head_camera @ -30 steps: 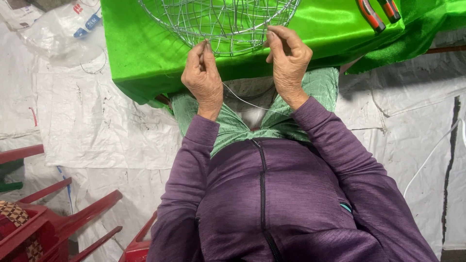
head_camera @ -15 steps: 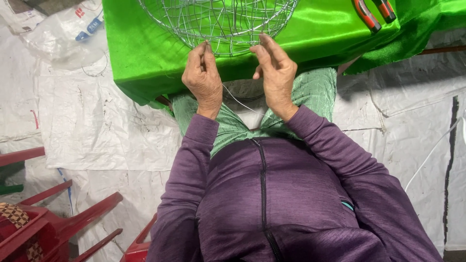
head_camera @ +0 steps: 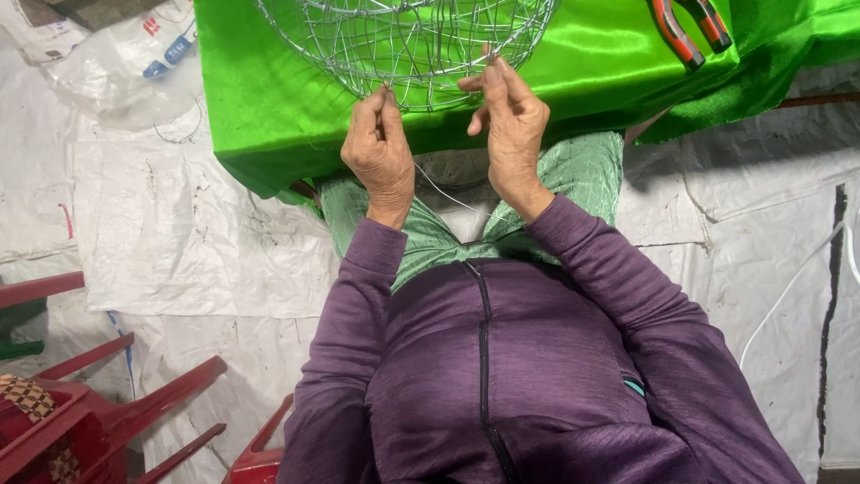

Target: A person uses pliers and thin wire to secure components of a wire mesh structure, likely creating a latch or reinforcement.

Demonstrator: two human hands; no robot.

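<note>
- Lower left of frame: red plastic chairs (head_camera: 107, 421), legs and seat edges showing, standing on white sheeting (head_camera: 179, 242) that covers the floor.
- Upper left: crumpled clear plastic bag (head_camera: 116, 67) lying on the sheeting, just beside the desk's edge.
- Top centre: desk draped in shiny green cloth (head_camera: 269, 116); the cloth hangs over the near edge.
- Round wire frame (head_camera: 403, 40), a dome of thin silver wires, sits on the green cloth at top centre, its near rim close to the desk edge.
- Left hand (head_camera: 378, 152), centre of frame, below the frame's near rim: fingers curled nearly closed, tips pinched on the rim wire at the lower left of the frame.
- Thin loose wire (head_camera: 448, 193) runs from under the left hand down and to the right, across the lap; where it ends I cannot tell.
- Right hand (head_camera: 512, 125), just right of centre: thumb and forefinger pinched on the rim at the lower right of the frame, other fingers loosely bent.
- Purple zip jacket sleeves fill the lower centre; green trousers show between the arms.
- Upper right: red-handled pliers (head_camera: 690, 27) lying on the cloth, well apart from both hands.
- Right edge: white cord (head_camera: 788, 287) trailing over the sheeting.
</note>
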